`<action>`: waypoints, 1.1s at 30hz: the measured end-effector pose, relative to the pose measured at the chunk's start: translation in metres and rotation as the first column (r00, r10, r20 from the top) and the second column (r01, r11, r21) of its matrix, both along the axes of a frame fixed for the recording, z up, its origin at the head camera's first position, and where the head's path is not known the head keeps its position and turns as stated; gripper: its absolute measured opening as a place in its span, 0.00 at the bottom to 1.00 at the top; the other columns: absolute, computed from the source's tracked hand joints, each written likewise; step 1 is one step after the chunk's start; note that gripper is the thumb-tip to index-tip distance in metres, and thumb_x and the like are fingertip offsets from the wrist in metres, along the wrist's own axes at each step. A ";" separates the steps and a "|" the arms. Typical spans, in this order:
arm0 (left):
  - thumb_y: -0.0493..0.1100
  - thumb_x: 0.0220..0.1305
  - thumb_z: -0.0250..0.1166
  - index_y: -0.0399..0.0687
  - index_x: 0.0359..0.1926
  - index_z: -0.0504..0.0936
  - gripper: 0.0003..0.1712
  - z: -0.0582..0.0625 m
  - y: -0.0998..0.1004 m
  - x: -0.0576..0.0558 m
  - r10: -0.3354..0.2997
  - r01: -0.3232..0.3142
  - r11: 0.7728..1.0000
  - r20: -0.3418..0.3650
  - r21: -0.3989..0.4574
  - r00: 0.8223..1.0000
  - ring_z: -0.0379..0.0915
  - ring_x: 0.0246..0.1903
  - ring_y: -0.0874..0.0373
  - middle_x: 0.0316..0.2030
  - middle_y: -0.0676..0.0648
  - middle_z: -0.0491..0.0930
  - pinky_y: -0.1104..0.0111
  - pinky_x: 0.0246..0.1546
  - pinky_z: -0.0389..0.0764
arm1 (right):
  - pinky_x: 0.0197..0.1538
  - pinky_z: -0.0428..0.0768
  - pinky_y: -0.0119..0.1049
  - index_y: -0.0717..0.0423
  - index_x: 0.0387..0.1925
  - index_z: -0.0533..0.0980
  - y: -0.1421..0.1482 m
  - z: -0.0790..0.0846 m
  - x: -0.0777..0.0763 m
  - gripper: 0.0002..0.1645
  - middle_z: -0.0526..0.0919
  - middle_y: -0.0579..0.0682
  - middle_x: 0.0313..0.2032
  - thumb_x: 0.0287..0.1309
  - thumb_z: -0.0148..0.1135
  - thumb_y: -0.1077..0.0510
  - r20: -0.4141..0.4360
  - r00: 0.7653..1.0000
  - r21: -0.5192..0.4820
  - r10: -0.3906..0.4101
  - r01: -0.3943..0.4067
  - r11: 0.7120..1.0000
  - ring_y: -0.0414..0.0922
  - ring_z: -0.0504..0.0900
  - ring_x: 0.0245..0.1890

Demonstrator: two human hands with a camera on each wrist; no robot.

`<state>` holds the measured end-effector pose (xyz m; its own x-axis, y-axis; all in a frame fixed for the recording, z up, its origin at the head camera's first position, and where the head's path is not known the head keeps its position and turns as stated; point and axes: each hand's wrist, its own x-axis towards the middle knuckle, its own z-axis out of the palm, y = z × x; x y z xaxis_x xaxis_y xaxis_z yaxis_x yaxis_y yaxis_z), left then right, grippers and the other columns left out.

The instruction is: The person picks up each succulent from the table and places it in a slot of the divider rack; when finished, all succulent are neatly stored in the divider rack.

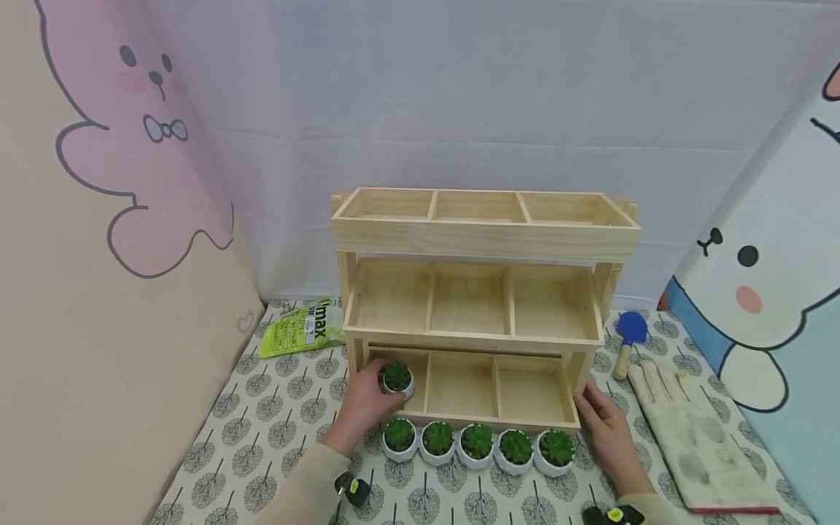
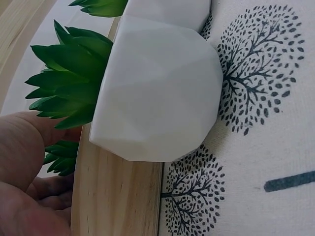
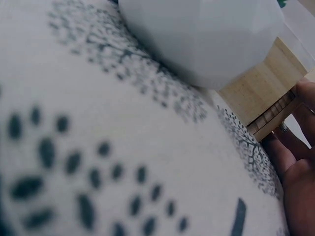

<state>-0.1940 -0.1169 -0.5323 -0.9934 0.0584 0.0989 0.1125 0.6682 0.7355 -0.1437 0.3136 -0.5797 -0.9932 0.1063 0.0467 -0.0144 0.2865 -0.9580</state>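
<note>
A three-tier wooden plant shelf [image 1: 485,239] with divided compartments stands on the table. My left hand [image 1: 369,402] holds a small potted succulent [image 1: 397,376] in the bottom tier's left compartment. The left wrist view shows that plant's green leaves [image 2: 62,157] behind the shelf's front board [image 2: 118,191], with the pot hidden. At the bottom tier's right end, my right hand [image 1: 607,437] grips the shelf's edge, thumb and fingers around it. Several more succulents in white faceted pots [image 1: 475,446] line up along the shelf's front.
A bright green bag [image 1: 305,328] lies left of the shelf. To the right are a blue-headed scoop [image 1: 631,335] with a wooden handle and a pair of cream work gloves [image 1: 705,445]. A tree-print cloth [image 1: 262,445] covers the table; a pale curtain hangs behind.
</note>
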 end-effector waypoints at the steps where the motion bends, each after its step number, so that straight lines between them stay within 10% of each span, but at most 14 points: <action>1: 0.38 0.45 0.81 0.33 0.57 0.79 0.36 0.000 0.000 0.000 -0.002 0.002 1.000 0.002 -0.001 1.000 0.81 0.49 0.39 0.48 0.37 0.83 0.45 0.53 0.83 | 0.56 0.73 0.18 0.50 0.83 0.53 0.000 0.000 0.000 0.39 0.57 0.62 0.78 0.80 0.51 0.43 0.000 1.000 -0.002 0.001 -0.001 1.000 0.63 0.59 0.75; 24: 0.39 0.49 0.81 0.36 0.59 0.78 0.36 0.001 -0.002 0.003 -0.004 0.004 1.000 0.014 0.020 1.000 0.81 0.48 0.41 0.49 0.38 0.82 0.47 0.52 0.83 | 0.57 0.72 0.18 0.47 0.83 0.52 0.002 -0.007 -0.001 0.40 0.56 0.61 0.79 0.80 0.50 0.42 0.002 1.000 0.008 0.000 0.000 1.000 0.63 0.58 0.75; 33: 0.33 0.51 0.79 0.32 0.63 0.76 0.38 0.004 -0.005 0.012 -0.038 0.043 0.980 -0.027 0.196 0.999 0.80 0.53 0.41 0.54 0.36 0.81 0.52 0.55 0.84 | 0.57 0.72 0.17 0.49 0.83 0.52 0.002 -0.006 -0.001 0.40 0.57 0.61 0.79 0.80 0.50 0.41 0.006 1.000 0.025 -0.013 0.013 1.000 0.63 0.58 0.75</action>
